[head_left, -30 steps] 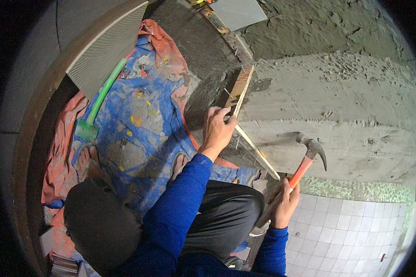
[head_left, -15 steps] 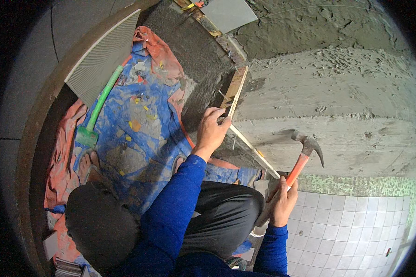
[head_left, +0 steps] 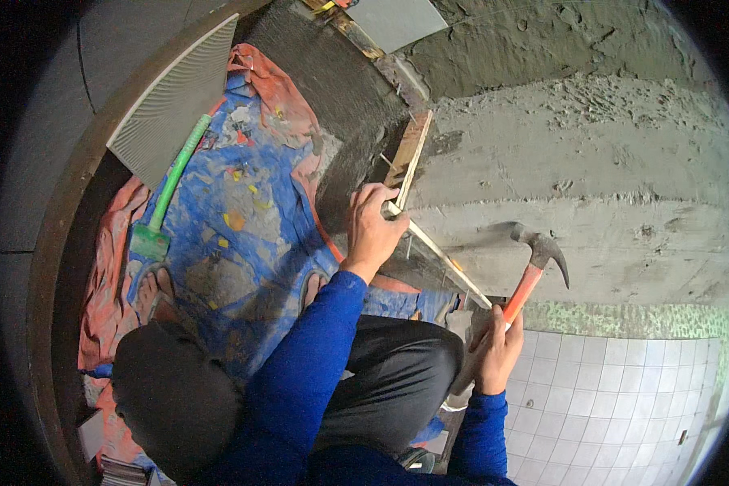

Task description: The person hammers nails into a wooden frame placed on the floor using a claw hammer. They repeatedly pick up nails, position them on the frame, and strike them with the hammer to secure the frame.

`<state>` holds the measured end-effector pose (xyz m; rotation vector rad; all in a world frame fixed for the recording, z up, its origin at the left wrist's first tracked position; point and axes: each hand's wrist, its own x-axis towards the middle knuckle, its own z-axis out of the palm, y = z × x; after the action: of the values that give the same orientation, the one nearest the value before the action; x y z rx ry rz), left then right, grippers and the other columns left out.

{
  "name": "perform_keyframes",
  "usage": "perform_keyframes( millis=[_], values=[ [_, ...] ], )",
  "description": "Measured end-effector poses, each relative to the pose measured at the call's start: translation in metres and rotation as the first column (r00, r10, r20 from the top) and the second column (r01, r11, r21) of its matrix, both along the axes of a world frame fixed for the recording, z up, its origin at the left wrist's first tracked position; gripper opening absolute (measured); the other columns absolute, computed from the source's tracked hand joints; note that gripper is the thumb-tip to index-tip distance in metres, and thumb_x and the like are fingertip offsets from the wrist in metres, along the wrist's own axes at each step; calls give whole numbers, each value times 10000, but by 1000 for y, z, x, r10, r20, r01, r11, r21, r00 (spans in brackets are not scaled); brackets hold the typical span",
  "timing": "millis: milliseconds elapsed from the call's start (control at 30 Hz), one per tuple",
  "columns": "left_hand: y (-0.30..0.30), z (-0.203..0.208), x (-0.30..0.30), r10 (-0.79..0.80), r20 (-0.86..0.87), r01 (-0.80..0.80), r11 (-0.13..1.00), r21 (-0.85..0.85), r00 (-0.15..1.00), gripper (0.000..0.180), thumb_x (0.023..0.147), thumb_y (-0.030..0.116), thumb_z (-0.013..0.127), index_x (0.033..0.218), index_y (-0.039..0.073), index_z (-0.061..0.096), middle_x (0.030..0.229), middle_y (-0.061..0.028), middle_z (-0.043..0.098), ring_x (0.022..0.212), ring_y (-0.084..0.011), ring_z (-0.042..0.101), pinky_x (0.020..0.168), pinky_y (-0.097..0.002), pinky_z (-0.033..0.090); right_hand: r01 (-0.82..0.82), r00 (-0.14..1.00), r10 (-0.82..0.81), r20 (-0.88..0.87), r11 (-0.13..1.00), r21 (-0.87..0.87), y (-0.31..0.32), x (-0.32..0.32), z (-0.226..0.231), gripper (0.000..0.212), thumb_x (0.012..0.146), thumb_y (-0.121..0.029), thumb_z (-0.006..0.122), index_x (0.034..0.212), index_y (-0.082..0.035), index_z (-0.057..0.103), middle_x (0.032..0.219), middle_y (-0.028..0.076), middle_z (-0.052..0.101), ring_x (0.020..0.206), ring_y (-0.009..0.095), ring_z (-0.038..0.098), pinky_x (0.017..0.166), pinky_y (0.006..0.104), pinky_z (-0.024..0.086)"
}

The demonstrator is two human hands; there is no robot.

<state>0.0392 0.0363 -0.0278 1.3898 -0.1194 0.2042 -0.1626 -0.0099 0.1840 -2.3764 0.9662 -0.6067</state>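
In my right hand (head_left: 498, 356) is a claw hammer (head_left: 540, 255); its orange-red handle points up and its dark head stands over the grey plastered wall. My left hand (head_left: 376, 231) pinches the near end of a thin wooden strip (head_left: 449, 263), where it meets a second wooden strip (head_left: 411, 150) at an angle. Both strips lie along the lower edge of the plaster. Nails stick out from their sides, one nail (head_left: 387, 159) beside the upper strip. The fingertips of my left hand are partly hidden behind the wood.
A green-handled mallet (head_left: 170, 182) lies on a stained blue sheet (head_left: 219, 202) to the left, beside a large ridged tile (head_left: 178, 97). White wall tiles (head_left: 599, 389) cover the lower right. A grey tile (head_left: 397, 24) rests against wet mortar at the top.
My left hand has shifted slightly down and right at the strip's end, which now shows more between thumb and fingers. The hammer stays almost in place.
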Motion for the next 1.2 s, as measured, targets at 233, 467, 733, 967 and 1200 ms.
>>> perform_keyframes(
  millis=[233, 467, 733, 967, 1200],
  values=[
    [7, -5, -4, -122, -5, 121, 987, -105, 993, 514, 734, 88, 843, 1228, 41, 707, 1235, -142, 682, 1200, -352, 645, 1043, -430, 515, -43, 997, 39, 63, 997, 66, 1, 3, 0, 189, 1091, -245, 589, 1054, -63, 557, 648, -9, 511, 469, 85, 475, 413, 273, 374],
    [11, -8, -12, -167, 14, 168, 977, -131, 986, 548, 808, 146, 852, 1312, 30, 672, 1309, -172, 670, 1231, -371, 637, 1062, -438, 505, -27, 998, 22, 53, 995, 92, 5, 2, 1, 226, 1097, -263, 598, 1116, -41, 558, 672, -11, 531, 457, 83, 500, 414, 258, 388],
    [10, -5, 0, -168, -42, 160, 976, -144, 985, 349, 892, 200, 806, 1186, 20, 753, 1186, -161, 722, 1116, -367, 685, 981, -435, 536, -16, 999, 12, 45, 996, 89, 6, 4, 1, 162, 1101, -219, 580, 1100, -59, 556, 666, -4, 534, 476, 85, 479, 415, 266, 377],
    [10, -8, 3, -163, -38, 157, 979, -127, 986, 303, 878, 171, 807, 1137, 19, 774, 1138, -152, 735, 1072, -360, 699, 950, -427, 544, -30, 998, 28, 53, 999, 40, 3, 4, 1, 220, 1099, -256, 599, 1131, -39, 584, 686, -20, 528, 499, 66, 485, 444, 254, 383],
    [11, -4, 2, -141, -2, 140, 985, -100, 990, 285, 881, 134, 796, 1137, 14, 767, 1111, -150, 730, 1052, -365, 695, 930, -432, 541, -7, 998, 1, 63, 996, 93, 4, 4, 2, 222, 1097, -258, 607, 1144, -42, 585, 687, -25, 525, 515, 59, 476, 457, 249, 382]
  ],
)
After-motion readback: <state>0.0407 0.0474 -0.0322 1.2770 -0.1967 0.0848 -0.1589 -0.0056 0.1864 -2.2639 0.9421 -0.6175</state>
